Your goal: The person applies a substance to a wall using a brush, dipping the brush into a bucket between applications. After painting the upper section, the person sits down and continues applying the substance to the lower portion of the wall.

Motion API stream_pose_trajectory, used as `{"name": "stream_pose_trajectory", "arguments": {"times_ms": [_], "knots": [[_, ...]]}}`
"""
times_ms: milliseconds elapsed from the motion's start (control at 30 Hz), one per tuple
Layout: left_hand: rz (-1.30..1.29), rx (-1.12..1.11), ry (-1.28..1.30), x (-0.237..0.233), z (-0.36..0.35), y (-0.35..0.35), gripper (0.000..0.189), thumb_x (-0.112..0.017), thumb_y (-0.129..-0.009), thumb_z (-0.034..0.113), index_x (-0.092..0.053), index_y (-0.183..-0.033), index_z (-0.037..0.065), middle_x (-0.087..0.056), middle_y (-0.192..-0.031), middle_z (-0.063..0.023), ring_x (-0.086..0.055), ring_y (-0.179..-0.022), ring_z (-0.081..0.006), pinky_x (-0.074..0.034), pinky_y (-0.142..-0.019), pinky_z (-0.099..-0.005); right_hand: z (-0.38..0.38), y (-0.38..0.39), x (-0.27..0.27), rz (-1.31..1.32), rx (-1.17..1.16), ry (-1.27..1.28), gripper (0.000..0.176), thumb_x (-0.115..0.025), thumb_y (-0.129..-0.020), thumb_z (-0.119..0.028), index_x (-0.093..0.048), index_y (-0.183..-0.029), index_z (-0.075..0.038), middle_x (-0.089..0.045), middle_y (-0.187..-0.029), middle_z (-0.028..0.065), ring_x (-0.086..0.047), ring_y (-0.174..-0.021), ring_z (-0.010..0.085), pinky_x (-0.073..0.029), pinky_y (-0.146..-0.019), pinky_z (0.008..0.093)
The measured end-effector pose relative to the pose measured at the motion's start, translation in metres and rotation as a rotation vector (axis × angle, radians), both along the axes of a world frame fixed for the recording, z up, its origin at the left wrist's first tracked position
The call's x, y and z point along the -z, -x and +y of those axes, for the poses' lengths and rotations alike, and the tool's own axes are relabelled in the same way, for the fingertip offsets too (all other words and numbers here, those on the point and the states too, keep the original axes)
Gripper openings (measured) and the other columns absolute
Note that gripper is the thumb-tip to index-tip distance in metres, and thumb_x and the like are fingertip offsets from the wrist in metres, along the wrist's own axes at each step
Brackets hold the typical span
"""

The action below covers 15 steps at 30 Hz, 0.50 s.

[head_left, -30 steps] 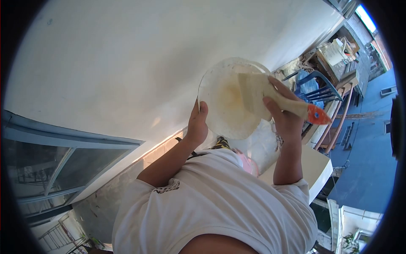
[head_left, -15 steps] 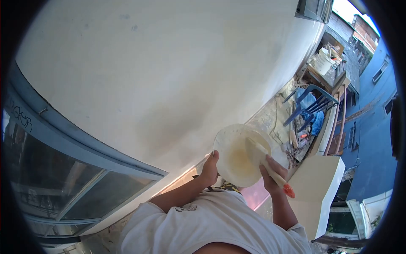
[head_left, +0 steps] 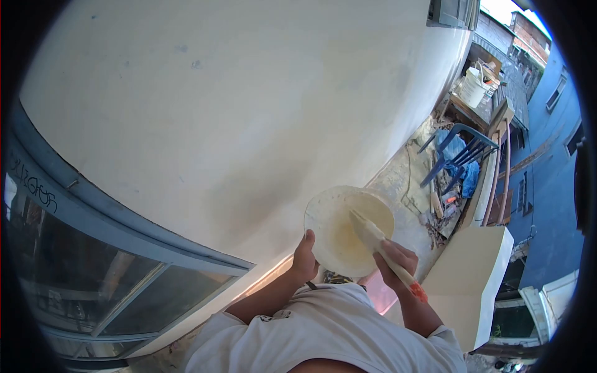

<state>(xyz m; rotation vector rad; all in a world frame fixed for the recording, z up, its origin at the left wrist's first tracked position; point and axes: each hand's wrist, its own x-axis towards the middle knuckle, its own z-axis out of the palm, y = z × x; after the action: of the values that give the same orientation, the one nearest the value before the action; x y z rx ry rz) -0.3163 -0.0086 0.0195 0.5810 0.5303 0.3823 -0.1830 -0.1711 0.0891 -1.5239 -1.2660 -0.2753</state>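
Observation:
My left hand (head_left: 304, 258) grips the left rim of a round, pale bowl (head_left: 323, 219), thumb over the edge. A shallow pool of cream-coloured paint lies in the middle of the bowl. In my right hand (head_left: 398, 262) is a paintbrush (head_left: 368, 232), its handle wrapped by my fingers and ending in a red tip. The bristles, coated in the pale paint, point down into the bowl and overlap the pool. Both hands are in front of my white shirt, close to the wall.
A pale wall (head_left: 249, 112) with a darker patch fills the front. On the left is a grey-framed window (head_left: 161, 267). To the right, a blue plastic chair (head_left: 463, 152) stands amid debris, with a white bucket (head_left: 471, 87) behind. A cream ledge (head_left: 457, 280) lies beside my right arm.
The bowl has shifted slightly left. The brush has moved left with my right hand, its bristles now nearer the bowl's middle. The view has tilted a little.

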Motion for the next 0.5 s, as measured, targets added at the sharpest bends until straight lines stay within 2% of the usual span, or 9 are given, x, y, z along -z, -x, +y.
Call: {"name": "stream_pose_trajectory", "arguments": {"times_ms": [33,67,100,167,200,233,300,400,500], "knots": [[0.016,0.009,0.009,0.002,-0.001,0.000,0.056,-0.031,-0.093,0.044,-0.030,-0.133,0.005,-0.040,-0.132,-0.0114,-0.039,-0.122,-0.0265,-0.031,-0.102,-0.0397,0.000,-0.003,0.001,-0.028,-0.083,0.114,0.036,-0.066,-0.071,0.002,-0.058,-0.106,-0.002,-0.064,-0.083,0.0195,-0.066,-0.069,0.0257,-0.052,-0.060,0.0303],[0.009,-0.006,0.006,0.004,0.002,-0.003,0.056,-0.031,-0.093,0.044,-0.030,-0.133,0.005,-0.040,-0.132,-0.0114,-0.039,-0.122,-0.0265,-0.031,-0.101,-0.0398,-0.004,-0.007,0.004,0.093,-0.068,0.219,0.038,-0.066,-0.071,0.002,-0.057,-0.107,-0.004,-0.064,-0.084,0.0191,-0.066,-0.071,0.0269,-0.052,-0.061,0.0306],[-0.003,-0.023,0.001,0.005,0.005,-0.008,0.056,-0.032,-0.093,0.044,-0.029,-0.133,0.005,-0.040,-0.132,-0.0115,-0.039,-0.122,-0.0265,-0.031,-0.101,-0.0399,-0.003,-0.011,0.004,0.100,-0.061,0.216,0.038,-0.066,-0.071,0.002,-0.057,-0.107,-0.004,-0.064,-0.084,0.0191,-0.066,-0.071,0.0269,-0.052,-0.061,0.0306],[-0.023,-0.056,-0.064,0.000,0.004,-0.014,0.057,-0.032,-0.093,0.044,-0.028,-0.134,0.005,-0.039,-0.132,-0.0117,-0.039,-0.122,-0.0267,-0.032,-0.101,-0.0400,0.001,-0.021,0.000,0.080,-0.043,-0.126,0.039,-0.067,-0.071,0.000,-0.058,-0.109,-0.004,-0.064,-0.084,0.0171,-0.066,-0.070,0.0269,-0.052,-0.060,0.0290],[-0.020,-0.059,-0.068,0.000,0.006,-0.015,0.057,-0.032,-0.093,0.045,-0.028,-0.134,0.005,-0.039,-0.132,-0.0117,-0.039,-0.122,-0.0267,-0.031,-0.101,-0.0401,0.005,-0.025,0.008,0.067,-0.079,-0.229,0.039,-0.068,-0.071,0.000,-0.058,-0.109,-0.004,-0.064,-0.085,0.0162,-0.066,-0.070,0.0265,-0.052,-0.059,0.0281],[-0.017,-0.061,-0.073,-0.001,0.008,-0.017,0.058,-0.032,-0.093,0.045,-0.028,-0.134,0.005,-0.039,-0.132,-0.0117,-0.039,-0.122,-0.0266,-0.031,-0.101,-0.0401,0.007,-0.032,0.009,0.076,-0.071,-0.225,0.039,-0.068,-0.071,0.000,-0.058,-0.109,-0.004,-0.064,-0.085,0.0162,-0.066,-0.070,0.0265,-0.052,-0.059,0.0281],[0.010,-0.041,-0.061,-0.004,0.010,-0.022,0.059,-0.031,-0.092,0.046,-0.027,-0.134,0.004,-0.039,-0.132,-0.0119,-0.037,-0.123,-0.0265,-0.030,-0.102,-0.0399,0.009,-0.042,0.011,0.036,-0.143,0.124,0.038,-0.067,-0.072,0.000,-0.057,-0.109,-0.005,-0.064,-0.084,0.0173,-0.066,-0.070,0.0267,-0.052,-0.058,0.0294],[-0.006,-0.112,-0.063,-0.009,0.010,-0.024,0.058,-0.036,-0.092,0.044,-0.028,-0.134,0.004,-0.040,-0.131,-0.0103,-0.038,-0.122,-0.0247,-0.030,-0.101,-0.0382,0.008,-0.044,0.012,0.136,-0.088,-0.065,0.038,-0.067,-0.072,0.000,-0.057,-0.109,-0.004,-0.064,-0.086,0.0175,-0.066,-0.073,0.0278,-0.052,-0.061,0.0301],[-0.008,-0.103,-0.048,-0.008,0.013,-0.018,0.059,-0.038,-0.092,0.044,-0.028,-0.133,0.003,-0.040,-0.131,-0.0099,-0.038,-0.121,-0.0242,-0.031,-0.101,-0.0377,0.015,-0.046,0.007,0.141,-0.087,0.121,0.036,-0.068,-0.074,-0.004,-0.058,-0.109,-0.003,-0.065,-0.083,0.0162,-0.065,-0.068,0.0263,-0.052,-0.061,0.0283]]}}
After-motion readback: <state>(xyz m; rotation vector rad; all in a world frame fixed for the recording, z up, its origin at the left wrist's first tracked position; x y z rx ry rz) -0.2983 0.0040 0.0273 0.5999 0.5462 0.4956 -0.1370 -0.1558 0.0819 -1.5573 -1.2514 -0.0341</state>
